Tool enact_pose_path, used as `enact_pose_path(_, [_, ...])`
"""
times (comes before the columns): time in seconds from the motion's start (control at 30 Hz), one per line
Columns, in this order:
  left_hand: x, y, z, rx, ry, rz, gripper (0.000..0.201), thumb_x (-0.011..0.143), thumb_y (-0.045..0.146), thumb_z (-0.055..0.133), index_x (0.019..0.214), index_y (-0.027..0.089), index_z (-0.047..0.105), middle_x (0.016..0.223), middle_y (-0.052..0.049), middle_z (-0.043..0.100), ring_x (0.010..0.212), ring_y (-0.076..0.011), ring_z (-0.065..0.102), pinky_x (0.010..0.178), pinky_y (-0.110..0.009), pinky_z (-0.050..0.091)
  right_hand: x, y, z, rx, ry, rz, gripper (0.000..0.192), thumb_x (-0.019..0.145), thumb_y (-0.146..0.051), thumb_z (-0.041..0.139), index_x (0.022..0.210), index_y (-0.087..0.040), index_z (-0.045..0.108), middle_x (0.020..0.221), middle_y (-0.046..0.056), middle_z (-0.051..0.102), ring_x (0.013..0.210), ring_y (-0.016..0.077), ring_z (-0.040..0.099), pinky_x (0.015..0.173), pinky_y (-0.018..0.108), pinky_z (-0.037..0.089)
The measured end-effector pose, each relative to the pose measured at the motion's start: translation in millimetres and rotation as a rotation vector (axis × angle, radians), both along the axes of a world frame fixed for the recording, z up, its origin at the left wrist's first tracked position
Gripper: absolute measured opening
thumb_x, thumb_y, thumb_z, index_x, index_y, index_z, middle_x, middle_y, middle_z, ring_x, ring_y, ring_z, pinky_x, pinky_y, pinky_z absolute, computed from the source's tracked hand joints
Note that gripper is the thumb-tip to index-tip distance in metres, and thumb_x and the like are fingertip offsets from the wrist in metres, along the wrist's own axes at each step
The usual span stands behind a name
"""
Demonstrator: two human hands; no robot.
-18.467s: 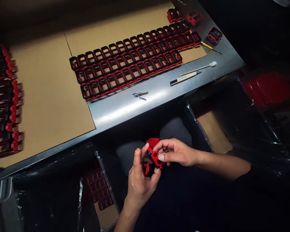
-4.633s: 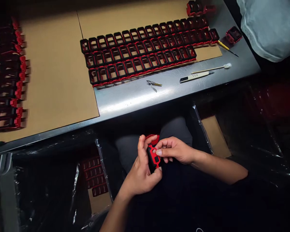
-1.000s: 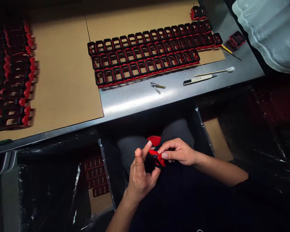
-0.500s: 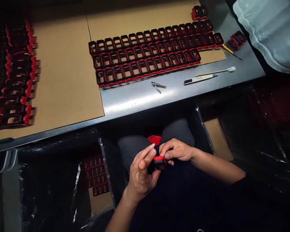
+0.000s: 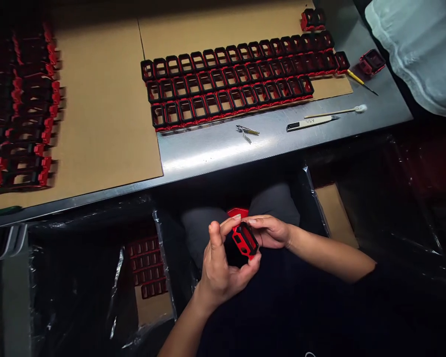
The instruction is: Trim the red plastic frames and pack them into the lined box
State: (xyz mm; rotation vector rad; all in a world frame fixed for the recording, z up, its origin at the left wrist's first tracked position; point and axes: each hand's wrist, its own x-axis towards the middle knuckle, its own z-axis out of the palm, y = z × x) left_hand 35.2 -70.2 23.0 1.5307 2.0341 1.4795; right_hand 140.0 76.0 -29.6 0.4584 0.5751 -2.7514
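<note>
A small red and black plastic frame (image 5: pixel 245 239) is held above my lap, tilted so that its rim and red side show. My left hand (image 5: pixel 223 263) grips it between the fingers at its upper end and the thumb at its lower end; one finger sticks up free. My right hand (image 5: pixel 273 231) is at the frame's right side, thumb near the upper rim, its other fingers partly hidden behind the frame. Similar frames (image 5: pixel 225 100) stand in rows on the bench ahead.
Cardboard sheets (image 5: pixel 107 124) cover much of the metal bench (image 5: pixel 200 153). Near its edge lie nail clippers (image 5: pixel 247 132), a craft knife (image 5: pixel 312 122), a cotton swab (image 5: pixel 336 112) and a yellow-handled tool (image 5: pixel 360 81). More frames (image 5: pixel 40 129) stand at left; a white bag (image 5: pixel 419 54) is at right.
The frame has been turned in my hands, so its open rim and side now show. My left thumb has shifted to its lower end, and my right fingers have straightened beside it.
</note>
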Motion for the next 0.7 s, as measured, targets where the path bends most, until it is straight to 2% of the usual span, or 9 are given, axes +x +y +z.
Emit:
enact_pose_path(0.2, [1.2, -1.3, 3.4, -0.112, -0.015, 0.087, 0.113, 0.078, 0.027, 0.076, 0.158, 0.013, -0.003, 0.122, -0.017, 0.066, 0.11, -0.0252, 0.068, 0.092, -0.041, 0.059, 0.8, 1.7, 5.7, -0.005, -0.024, 0.039, 0.041, 0.076, -0.043, 0.081, 0.095, -0.01, 0.067, 0.077, 0.004, 0.071, 0.055, 0.0084, 0.063, 0.048, 0.015, 0.046])
enact_pose_path(0.4, [0.6, -5.3, 3.8, -0.156, -0.084, 0.102, 0.111, 0.08, 0.037, 0.075, 0.158, 0.016, -0.002, 0.124, -0.017, 0.066, 0.111, -0.0261, 0.068, 0.095, -0.044, 0.057, 0.3, 1.0, 11.5, 0.05, -0.066, 0.041, 0.046, 0.073, -0.047, 0.083, 0.092, -0.009, 0.065, 0.075, 0.004, 0.07, 0.056, 0.008, 0.062, 0.053, 0.017, 0.048])
enact_pose_path(0.53, [0.0, -7.9, 4.7, -0.18, -0.09, 0.071, 0.109, 0.081, 0.034, 0.074, 0.158, 0.017, -0.002, 0.127, -0.017, 0.065, 0.112, -0.026, 0.068, 0.096, -0.044, 0.057, -0.4, 0.4, 17.1, 0.088, -0.066, 0.014, 0.05, 0.07, -0.05, 0.084, 0.091, -0.011, 0.061, 0.072, 0.002, 0.069, 0.057, 0.0086, 0.063, 0.053, 0.017, 0.049])
enact_pose_path(0.7, [0.0, -8.2, 4.9, -0.245, 0.0, 0.049, 0.106, 0.079, 0.029, 0.073, 0.158, 0.015, 0.004, 0.124, -0.017, 0.065, 0.115, -0.0287, 0.065, 0.099, -0.048, 0.054, -4.1, -1.6, 30.2, 0.216, -0.099, -0.05, 0.049, 0.066, -0.048, 0.088, 0.078, -0.015, 0.053, 0.062, -0.003, 0.065, 0.046, 0.0067, 0.057, 0.045, 0.016, 0.045])
